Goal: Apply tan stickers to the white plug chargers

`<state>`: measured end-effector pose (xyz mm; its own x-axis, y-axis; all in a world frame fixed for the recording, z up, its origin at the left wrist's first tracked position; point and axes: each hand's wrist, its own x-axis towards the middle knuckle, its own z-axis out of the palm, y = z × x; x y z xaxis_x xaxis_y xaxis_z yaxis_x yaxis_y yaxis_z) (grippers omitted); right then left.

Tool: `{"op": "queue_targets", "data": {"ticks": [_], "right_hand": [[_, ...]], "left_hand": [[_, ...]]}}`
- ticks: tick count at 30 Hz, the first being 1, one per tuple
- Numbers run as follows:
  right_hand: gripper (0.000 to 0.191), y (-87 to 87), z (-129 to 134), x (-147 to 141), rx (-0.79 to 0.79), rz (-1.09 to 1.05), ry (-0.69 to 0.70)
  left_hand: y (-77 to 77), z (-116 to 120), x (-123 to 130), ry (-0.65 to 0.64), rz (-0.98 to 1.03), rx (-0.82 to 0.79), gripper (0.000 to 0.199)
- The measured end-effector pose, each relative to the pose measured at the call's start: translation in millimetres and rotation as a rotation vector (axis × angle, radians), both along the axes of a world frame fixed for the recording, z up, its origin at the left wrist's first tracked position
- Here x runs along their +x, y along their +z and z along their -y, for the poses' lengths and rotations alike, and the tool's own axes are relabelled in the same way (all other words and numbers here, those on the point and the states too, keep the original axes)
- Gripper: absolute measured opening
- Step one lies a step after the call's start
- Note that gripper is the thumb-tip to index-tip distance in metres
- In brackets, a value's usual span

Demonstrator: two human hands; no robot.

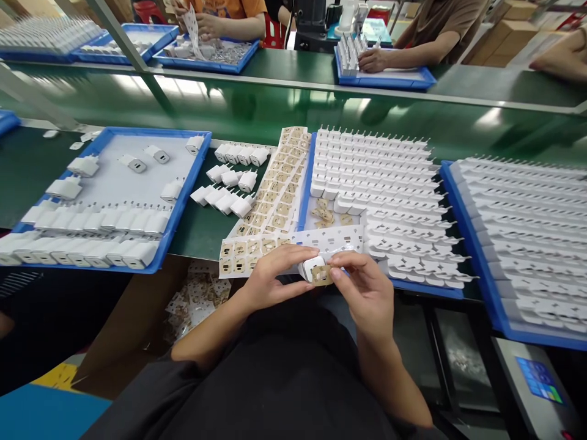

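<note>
Between thumb and fingers, my left hand point(279, 275) grips a white charger plug point(312, 266) with its face turned toward my right side. My right hand point(364, 284) pinches a small tan sticker point(322, 275), which lies against the charger's face. Whether it is stuck down I cannot tell. Under and behind my hands is a sticker sheet point(238, 255) with tan labels on its left part and bare backing to the right. More sticker sheets point(279, 189) lie beyond it. Loose tan stickers point(323, 212) sit in the near left corner of the blue tray point(302, 205) ahead.
Rows of white chargers point(380, 165) fill most of that tray. Another full tray point(486, 275) stands to the right. At left is a tray point(183, 201) with fewer chargers; several loose chargers point(229, 198) stand beside it. Co-workers' hands point(373, 60) work across the green bench point(275, 104).
</note>
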<state>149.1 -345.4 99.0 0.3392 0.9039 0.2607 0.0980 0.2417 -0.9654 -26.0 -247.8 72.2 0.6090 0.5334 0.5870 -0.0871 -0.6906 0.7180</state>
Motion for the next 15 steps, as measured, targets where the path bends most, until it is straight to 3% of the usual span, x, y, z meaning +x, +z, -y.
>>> {"op": "queue_targets", "data": {"ticks": [15], "right_hand": [[0.015, 0.6, -5.1, -2.0, -0.005, 0.069, 0.017]], "left_hand": [[3.6, -1.2, -1.3, -0.02, -0.021, 0.001, 0.054]]}}
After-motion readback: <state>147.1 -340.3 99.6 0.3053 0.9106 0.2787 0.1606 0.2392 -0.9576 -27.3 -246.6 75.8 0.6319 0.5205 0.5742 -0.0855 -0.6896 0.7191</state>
